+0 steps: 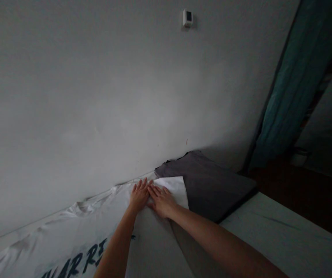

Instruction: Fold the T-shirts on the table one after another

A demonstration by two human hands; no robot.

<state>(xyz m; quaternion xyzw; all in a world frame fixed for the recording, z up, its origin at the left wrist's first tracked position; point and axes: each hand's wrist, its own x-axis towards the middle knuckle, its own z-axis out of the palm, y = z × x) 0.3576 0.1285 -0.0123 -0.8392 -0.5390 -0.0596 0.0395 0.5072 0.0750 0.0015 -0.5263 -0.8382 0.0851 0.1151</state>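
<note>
A white T-shirt [102, 216] with dark brushed lettering lies spread on the bed, its neckline toward the wall. My left hand [139, 195] rests flat on the shirt near its far edge, fingers stretched out. Touching it on the right, my right hand [161, 199] also presses down with fingers extended. Part of the shirt's right side, with the white sleeve [176, 187], lies folded over beneath my hands. Right behind the sleeve is a dark grey folded cloth [212, 185]. My forearms hide some of the lettering and the fold.
A pale wall [110, 96] rises along the bed's far side, with a small white device [187, 18] mounted high on it. The light green bed sheet [284, 224] extends to the right. Beyond the bed's edge hang a teal curtain [293, 92] and a dark doorway area.
</note>
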